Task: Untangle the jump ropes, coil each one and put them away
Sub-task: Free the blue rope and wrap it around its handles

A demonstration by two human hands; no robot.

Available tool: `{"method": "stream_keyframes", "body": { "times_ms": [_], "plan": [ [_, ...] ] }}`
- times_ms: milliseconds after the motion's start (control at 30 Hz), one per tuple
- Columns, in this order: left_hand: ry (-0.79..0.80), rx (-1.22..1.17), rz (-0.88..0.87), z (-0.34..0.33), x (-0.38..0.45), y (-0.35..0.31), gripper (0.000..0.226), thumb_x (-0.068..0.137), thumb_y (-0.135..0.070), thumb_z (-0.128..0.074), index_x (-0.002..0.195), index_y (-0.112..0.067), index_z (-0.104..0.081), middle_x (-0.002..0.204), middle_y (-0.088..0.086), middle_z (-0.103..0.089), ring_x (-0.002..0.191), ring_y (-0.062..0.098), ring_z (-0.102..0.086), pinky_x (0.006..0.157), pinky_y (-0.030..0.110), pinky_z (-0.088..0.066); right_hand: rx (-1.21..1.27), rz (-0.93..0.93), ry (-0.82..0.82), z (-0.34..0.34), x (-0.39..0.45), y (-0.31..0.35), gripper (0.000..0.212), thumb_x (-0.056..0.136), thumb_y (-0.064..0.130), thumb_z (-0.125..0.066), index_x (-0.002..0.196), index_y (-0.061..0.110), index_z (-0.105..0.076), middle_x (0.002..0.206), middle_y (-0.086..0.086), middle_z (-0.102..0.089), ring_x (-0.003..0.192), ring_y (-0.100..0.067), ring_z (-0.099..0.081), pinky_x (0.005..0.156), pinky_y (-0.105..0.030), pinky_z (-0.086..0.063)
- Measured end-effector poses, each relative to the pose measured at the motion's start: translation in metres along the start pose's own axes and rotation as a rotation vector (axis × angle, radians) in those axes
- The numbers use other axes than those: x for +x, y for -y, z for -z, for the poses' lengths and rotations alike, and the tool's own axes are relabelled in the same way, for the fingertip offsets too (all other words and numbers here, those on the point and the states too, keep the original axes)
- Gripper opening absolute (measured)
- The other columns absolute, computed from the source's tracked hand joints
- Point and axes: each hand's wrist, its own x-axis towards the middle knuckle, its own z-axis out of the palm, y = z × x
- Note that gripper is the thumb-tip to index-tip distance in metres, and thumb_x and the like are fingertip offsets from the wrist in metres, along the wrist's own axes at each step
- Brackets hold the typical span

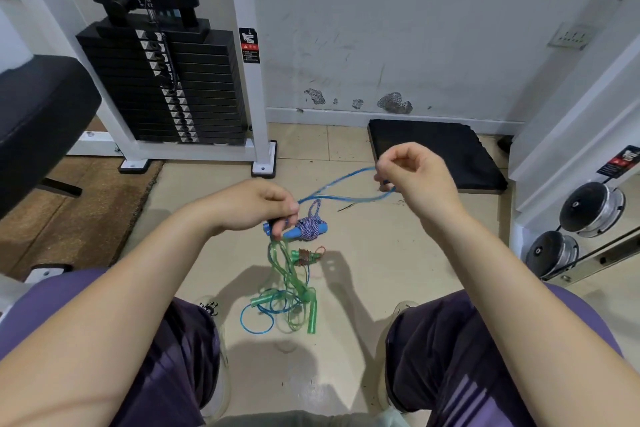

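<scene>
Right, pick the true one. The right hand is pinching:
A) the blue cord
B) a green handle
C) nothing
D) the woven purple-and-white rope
A: the right hand pinches a loop of the blue cord that stretches across to the left hand, while the green handles lie on the floor.

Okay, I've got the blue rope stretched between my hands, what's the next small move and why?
Probably draw the right hand further out, feeding the blue rope free. The left hand grips the blue handles, while more blue rope lies looped among the green ropes on the floor.
</scene>
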Motion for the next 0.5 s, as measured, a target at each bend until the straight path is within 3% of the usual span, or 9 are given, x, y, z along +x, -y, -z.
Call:
{"method": "stream_keyframes", "body": {
  "times_ms": [100,200,300,367,433,500],
  "plan": [
    [-0.01,-0.161,-0.039,-0.007,-0.002,-0.01,0.027,0.102,-0.027,-0.049,0.09,-0.01,-0.067,0.049,0.0,-0.034,0.045,0.013,-0.034,0.059,0.028,-0.043,-0.242,0.098,0.07,-0.006,-0.005,-0.004,0.027,0.084,0.022,-0.075,0.107,0.02,-0.061,0.114,0.003,-0.064,0.104,-0.008,-0.06,0.095,-0.028,-0.047],
    [0.077,-0.227,-0.066,-0.023,0.0,-0.017,0.029,0.102,-0.029,-0.047,0.09,-0.017,-0.07,0.053,-0.002,-0.026,0.047,0.011,-0.024,0.047,0.021,-0.029,-0.164,0.168,0.383,-0.02,-0.017,-0.003,0.051,0.077,0.028,-0.08,0.121,0.023,-0.054,0.117,0.004,-0.065,0.113,-0.005,-0.059,0.098,-0.026,-0.045],
    [0.139,-0.33,-0.045,-0.031,0.004,-0.018,0.028,0.104,-0.026,-0.043,0.087,-0.018,-0.063,0.053,-0.006,-0.029,0.047,0.01,-0.023,0.048,0.02,-0.029,-0.213,0.113,0.646,-0.037,-0.03,-0.009,0.051,0.085,0.013,-0.073,0.126,0.02,-0.044,0.091,-0.003,-0.066,0.081,-0.012,-0.064,0.081,-0.03,-0.052],
    [0.119,-0.35,-0.025,-0.028,0.007,-0.015,0.014,0.102,-0.021,-0.049,0.094,-0.011,-0.053,0.055,-0.003,-0.039,0.047,0.012,-0.031,0.052,0.024,-0.033,-0.331,0.055,0.679,-0.039,-0.03,-0.008,0.03,0.094,0.012,-0.062,0.119,0.019,-0.047,0.07,0.002,-0.058,0.058,-0.007,-0.057,0.067,-0.033,-0.051],
    [0.095,-0.288,-0.021,-0.019,0.008,-0.007,0.012,0.091,-0.015,-0.06,0.095,-0.01,-0.049,0.061,0.002,-0.057,0.052,0.017,-0.048,0.059,0.027,-0.041,-0.426,0.017,0.66,-0.034,-0.027,-0.005,0.014,0.096,0.017,-0.059,0.109,0.014,-0.057,0.059,0.01,-0.052,0.048,0.001,-0.047,0.057,-0.022,-0.043],
    [0.122,-0.108,0.008,-0.011,0.007,0.002,0.014,0.087,-0.008,-0.067,0.097,-0.01,-0.057,0.073,0.004,-0.069,0.067,0.017,-0.06,0.073,0.03,-0.046,-0.443,0.03,0.611,-0.028,-0.026,0.0,0.011,0.092,0.021,-0.065,0.093,0.01,-0.066,0.048,0.014,-0.051,0.044,0.001,-0.043,0.05,-0.015,-0.033]
  ]
}}
